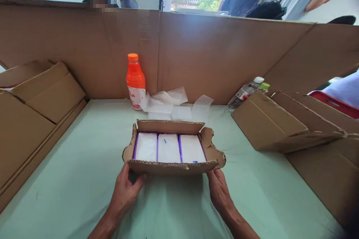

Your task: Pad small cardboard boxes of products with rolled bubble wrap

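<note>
A small open cardboard box (171,169) sits in the middle, its torn flaps standing up at the sides. Inside lie three white packs with purple edges: a left pack (147,147), a middle pack (169,149) and a right pack (192,149). My left hand (127,185) grips the front left corner, thumb below the front wall, other fingers partly hidden. At the front right corner my right hand (218,186) holds the box from beneath, most of its fingers out of sight. I cannot tell whether the box touches the cloth.
Behind the box lie crumpled clear plastic wrappers (179,112) beside an upright orange bottle (136,82). A clear bottle (244,95) leans at the back right, near folded cardboard (269,123). More cardboard (28,130) flanks the left. A tall cardboard wall (218,56) closes the far side.
</note>
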### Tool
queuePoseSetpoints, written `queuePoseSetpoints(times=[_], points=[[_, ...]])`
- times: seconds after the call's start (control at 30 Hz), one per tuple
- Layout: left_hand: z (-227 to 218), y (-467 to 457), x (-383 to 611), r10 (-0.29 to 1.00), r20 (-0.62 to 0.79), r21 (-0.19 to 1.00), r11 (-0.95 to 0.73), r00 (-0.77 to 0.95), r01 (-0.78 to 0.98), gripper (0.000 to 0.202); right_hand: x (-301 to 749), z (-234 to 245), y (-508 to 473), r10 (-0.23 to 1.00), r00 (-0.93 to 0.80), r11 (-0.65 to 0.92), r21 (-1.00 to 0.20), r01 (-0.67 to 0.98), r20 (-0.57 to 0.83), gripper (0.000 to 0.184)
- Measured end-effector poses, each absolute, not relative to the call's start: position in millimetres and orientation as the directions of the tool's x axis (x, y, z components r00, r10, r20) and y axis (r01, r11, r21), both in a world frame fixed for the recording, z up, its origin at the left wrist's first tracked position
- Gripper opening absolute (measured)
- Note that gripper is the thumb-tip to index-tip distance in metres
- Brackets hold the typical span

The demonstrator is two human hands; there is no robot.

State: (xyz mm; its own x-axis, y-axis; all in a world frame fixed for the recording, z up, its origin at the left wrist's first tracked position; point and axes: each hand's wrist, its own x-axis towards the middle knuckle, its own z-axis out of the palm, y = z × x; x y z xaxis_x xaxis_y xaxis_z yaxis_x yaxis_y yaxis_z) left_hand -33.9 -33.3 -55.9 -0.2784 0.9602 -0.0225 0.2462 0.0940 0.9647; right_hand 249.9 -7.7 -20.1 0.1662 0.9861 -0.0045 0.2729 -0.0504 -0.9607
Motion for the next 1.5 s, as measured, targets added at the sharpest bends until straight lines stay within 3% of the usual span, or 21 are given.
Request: queuePoseSetpoints(times=[0.2,0.3,0.37,0.43,0.53,0.6,0.67,0.8,0.9,0.97,1.1,1.3,1.4,1.5], points=[[-57.4,1.8,-44.1,0.929,0.021,0.941,0.106,-0.369,0.322,0.051,265.4,-14.5,44.7,1.000,0.012,0.008,-0.936,0.352,0.013,0.054],[-69.7,-3.2,-46.3,0.918,0.005,0.923,0.149,-0.398,0.356,0.051,284.1,-4.5,98.6,0.990,-0.071,0.144,-0.868,0.475,0.126,0.045],[-77.0,-8.0,-46.0,0.916,0.015,0.910,0.153,-0.400,0.384,0.050,283.7,4.2,144.1,0.949,-0.176,0.315,-0.755,0.575,0.262,0.035],[-83.3,-11.1,-45.3,0.907,0.027,0.900,0.160,-0.419,0.405,0.050,269.9,10.6,190.1,0.869,-0.355,0.494,-0.563,0.663,0.344,0.032],[-92.1,-13.1,-45.4,0.901,0.038,0.886,0.170,-0.432,0.431,0.052,233.6,10.2,246.3,0.769,-0.567,0.637,-0.286,0.716,0.295,0.041],[-96.2,-13.8,-45.8,0.896,0.056,0.867,0.175,-0.441,0.466,0.053,210.8,4.3,270.9,0.740,-0.611,0.670,-0.230,0.706,0.280,0.035],[-97.3,-14.5,-45.3,0.889,0.073,0.854,0.179,-0.453,0.488,0.054,198.1,-0.6,284.3,0.743,-0.588,0.665,-0.259,0.700,0.319,0.024],[-90.5,-13.7,-41.8,0.898,0.076,0.872,0.151,-0.433,0.466,0.053,218.3,11.9,266.6,0.786,-0.405,0.586,-0.354,0.729,0.467,0.035],[-82.8,-9.9,-40.3,0.899,0.073,0.897,0.129,-0.431,0.423,0.050,265.8,33.8,202.4,0.768,-0.168,0.544,-0.491,0.681,0.618,0.028],[-78.4,-6.6,-41.1,0.904,0.081,0.910,0.106,-0.421,0.402,0.049,301.5,40.1,141.1,0.754,-0.092,0.517,-0.501,0.694,0.651,0.021],[-69.6,-1.9,-45.0,0.935,0.052,0.929,0.084,-0.352,0.360,0.051,362.4,20.7,17.4,0.812,-0.123,0.417,-0.419,0.806,0.570,0.025],[-47.6,-4.0,-52.6,0.952,-0.061,0.970,0.128,-0.299,0.209,0.055,402.9,6.8,-73.0,0.932,-0.301,0.353,-0.328,0.876,0.200,0.041],[-38.1,-6.5,-59.0,0.943,-0.101,0.977,0.155,-0.316,0.149,0.071,379.9,26.0,-59.0,0.950,-0.247,0.308,-0.465,0.830,0.190,0.054],[-34.9,-6.9,-62.1,0.938,-0.092,0.980,0.146,-0.335,0.137,0.073,327.3,37.3,-19.4,0.956,-0.218,0.294,-0.656,0.695,0.197,0.054]])
